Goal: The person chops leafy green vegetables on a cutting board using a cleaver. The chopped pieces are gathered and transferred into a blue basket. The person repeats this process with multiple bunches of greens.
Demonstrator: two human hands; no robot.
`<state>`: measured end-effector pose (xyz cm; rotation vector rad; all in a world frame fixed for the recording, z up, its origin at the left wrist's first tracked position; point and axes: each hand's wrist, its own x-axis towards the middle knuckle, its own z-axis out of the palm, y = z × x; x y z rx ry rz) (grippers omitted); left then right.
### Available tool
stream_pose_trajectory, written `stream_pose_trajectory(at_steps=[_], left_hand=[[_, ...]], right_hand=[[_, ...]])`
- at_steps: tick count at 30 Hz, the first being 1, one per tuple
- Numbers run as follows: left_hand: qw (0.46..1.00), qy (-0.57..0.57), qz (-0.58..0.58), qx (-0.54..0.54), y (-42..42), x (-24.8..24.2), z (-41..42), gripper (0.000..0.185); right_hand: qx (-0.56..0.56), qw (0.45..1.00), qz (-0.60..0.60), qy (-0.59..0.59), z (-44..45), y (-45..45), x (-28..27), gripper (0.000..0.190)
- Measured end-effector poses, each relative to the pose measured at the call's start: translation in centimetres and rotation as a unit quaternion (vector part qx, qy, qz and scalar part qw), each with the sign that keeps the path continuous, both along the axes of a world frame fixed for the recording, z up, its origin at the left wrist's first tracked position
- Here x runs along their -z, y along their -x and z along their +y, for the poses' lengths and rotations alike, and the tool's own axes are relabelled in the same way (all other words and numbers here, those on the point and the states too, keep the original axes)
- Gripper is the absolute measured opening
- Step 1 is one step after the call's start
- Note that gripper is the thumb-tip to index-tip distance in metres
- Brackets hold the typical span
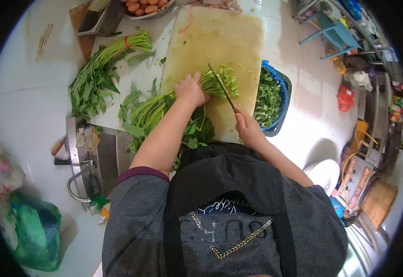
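Note:
My left hand (pixel 190 90) presses a bunch of leafy green stems, seemingly water spinach (pixel 149 109), onto a large yellowed cutting board (pixel 215 38). The cut ends point right, and the leaves hang towards my apron. In my right hand (pixel 249 126) is the handle of a kitchen knife (pixel 222 86), its blade seen edge-on across the stems just right of my left fingers. Short chopped stem pieces (pixel 229 81) lie loose beyond the blade. A second bunch of greens (pixel 99 71), bound with a red tie, rests left of the board.
Right of the board, a blue-rimmed basin (pixel 284 93) holds chopped leaves. Brown eggs (pixel 146 7) fill a bowl at the back. A sink with a curved faucet (pixel 75 183) is at the left, near a wooden-handled tool (pixel 58 147). A blue stool (pixel 336 33) stands far right.

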<state>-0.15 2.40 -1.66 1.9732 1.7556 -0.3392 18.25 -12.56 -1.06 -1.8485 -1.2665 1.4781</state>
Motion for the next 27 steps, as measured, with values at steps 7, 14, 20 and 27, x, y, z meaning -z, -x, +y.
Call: stream_pose_trajectory(at_steps=[7, 14, 20, 27], left_hand=[[0.999, -0.001, 0.037, 0.014, -0.3, -0.1, 0.2, 0.076], [1.0, -0.001, 0.009, -0.001, 0.0, 0.6, -0.1, 0.076], [0.999, 0.016, 0.026, 0.011, -0.1, 0.1, 0.0, 0.072], [0.999, -0.017, 0.039, 0.001, 0.0, 0.9, -0.1, 0.085]], right_hand=[[0.033, 0.998, 0.036, -0.028, 8.8, 2.0, 4.0, 0.047], [0.015, 0.997, 0.06, -0.039, 0.5, 0.2, -0.5, 0.043], [-0.004, 1.0, 0.015, 0.009, 4.9, 1.9, 2.6, 0.047], [0.052, 0.987, 0.135, 0.073, 8.0, 1.8, -0.3, 0.046]])
